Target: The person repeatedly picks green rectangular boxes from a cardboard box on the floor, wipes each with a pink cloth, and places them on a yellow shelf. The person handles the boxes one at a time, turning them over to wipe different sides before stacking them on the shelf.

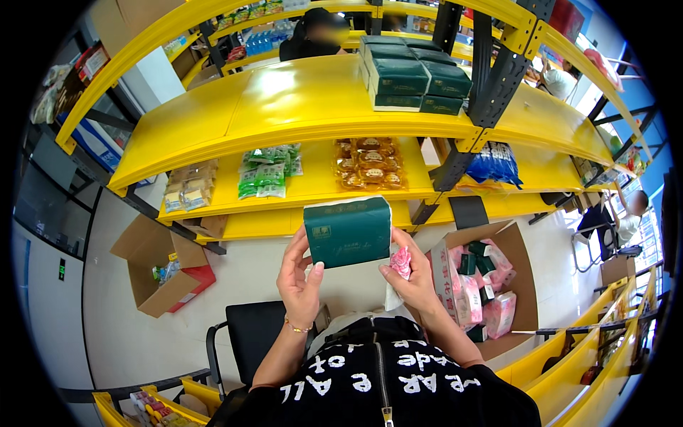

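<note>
In front of my chest I hold up a dark green tissue pack with a white side. My left hand grips its left edge, thumb in front and fingers partly hidden behind. My right hand is closed around a crumpled pink-and-white piece, perhaps cloth or wrapping, with its fingers close to the pack's right edge. Whether they touch the pack, I cannot tell. Similar green packs stand stacked on the yellow shelf ahead.
Lower shelving holds green bags, amber packs and a blue bag. An open carton of pink and green packs stands at right, another box at left. A black chair is beside me. A person is beyond the shelf.
</note>
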`<state>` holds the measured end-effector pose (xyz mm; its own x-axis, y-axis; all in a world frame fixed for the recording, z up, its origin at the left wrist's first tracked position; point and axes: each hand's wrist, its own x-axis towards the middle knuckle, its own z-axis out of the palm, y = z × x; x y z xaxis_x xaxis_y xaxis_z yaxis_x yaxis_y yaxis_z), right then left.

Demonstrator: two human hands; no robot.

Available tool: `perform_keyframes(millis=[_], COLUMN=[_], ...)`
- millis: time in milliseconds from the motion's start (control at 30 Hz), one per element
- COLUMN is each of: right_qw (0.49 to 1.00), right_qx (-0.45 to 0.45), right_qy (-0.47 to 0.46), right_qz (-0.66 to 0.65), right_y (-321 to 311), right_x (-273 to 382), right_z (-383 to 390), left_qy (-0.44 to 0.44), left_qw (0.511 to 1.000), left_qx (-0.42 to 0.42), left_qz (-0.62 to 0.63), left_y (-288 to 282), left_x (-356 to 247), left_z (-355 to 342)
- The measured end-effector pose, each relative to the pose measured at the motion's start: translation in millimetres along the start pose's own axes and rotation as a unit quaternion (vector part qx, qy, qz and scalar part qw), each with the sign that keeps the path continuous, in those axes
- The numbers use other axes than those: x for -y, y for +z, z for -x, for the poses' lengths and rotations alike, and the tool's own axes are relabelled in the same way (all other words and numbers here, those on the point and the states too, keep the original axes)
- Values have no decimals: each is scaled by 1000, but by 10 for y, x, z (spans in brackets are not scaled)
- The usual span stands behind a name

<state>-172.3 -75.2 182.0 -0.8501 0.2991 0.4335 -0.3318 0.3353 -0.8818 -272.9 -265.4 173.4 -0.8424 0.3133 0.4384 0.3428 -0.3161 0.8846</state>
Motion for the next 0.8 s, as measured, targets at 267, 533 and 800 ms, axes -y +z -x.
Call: perform_keyframes(millis=[267, 533, 800], right_qw=[993, 991, 985], right_qx=[-90, -50, -20], right_qy=[29, -97, -69], right_qz=[-69, 76, 159], right_y=[-215, -745, -1454], right_x=[-104, -13, 49], right_z=[-237, -1434, -3186], left_qy=[34, 95, 60], left_qw=[993, 989, 992], left_qx=[70, 82, 104], left_qz=[-86, -75, -28], left_y=[255, 590, 1100], left_x=[-24, 38, 209], left_z=[-320, -1491, -3315])
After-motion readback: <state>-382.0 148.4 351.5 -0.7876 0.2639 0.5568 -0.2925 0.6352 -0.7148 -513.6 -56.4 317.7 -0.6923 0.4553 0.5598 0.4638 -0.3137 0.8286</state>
